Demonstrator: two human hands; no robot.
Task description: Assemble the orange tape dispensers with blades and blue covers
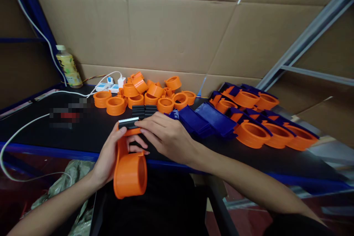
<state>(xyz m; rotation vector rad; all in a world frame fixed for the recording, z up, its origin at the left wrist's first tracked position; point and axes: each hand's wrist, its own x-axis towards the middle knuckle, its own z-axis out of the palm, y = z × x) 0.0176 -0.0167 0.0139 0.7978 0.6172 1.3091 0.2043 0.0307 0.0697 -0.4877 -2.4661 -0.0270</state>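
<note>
Orange tape dispenser (128, 177) is sitting between the two hands, just off the near edge of the table, its round hub hanging below the fingers and its narrow neck running up to them. Black strip with a pale toothed edge (128, 124) is lying across the top end of the neck, directly under the fingertips. Left hand (108, 151) is gripping the neck, thumb pressing near the strip's left end, other fingers curling behind and showing past the far side. Right hand (173, 134) is closing narrowly on the strip's right end, fingertips bunching together there; the exact contact underneath is not showing. Just beyond the fingertips, ribbed black pieces (138, 112) are lying on the black tabletop (85, 132). Farther past them, a heap of orange rings (155, 90) is spreading. Blue flat pieces (215, 115) are overlapping to the right of the right-hand fingers; farther right, orange dispensers with blue parts (252, 134) are standing in stacked rows. Well beyond the left fingers, a power strip (103, 87) is feeding white plugs, and a yellow-labelled bottle (69, 69) is leaning near the cardboard wall (179, 33).
</note>
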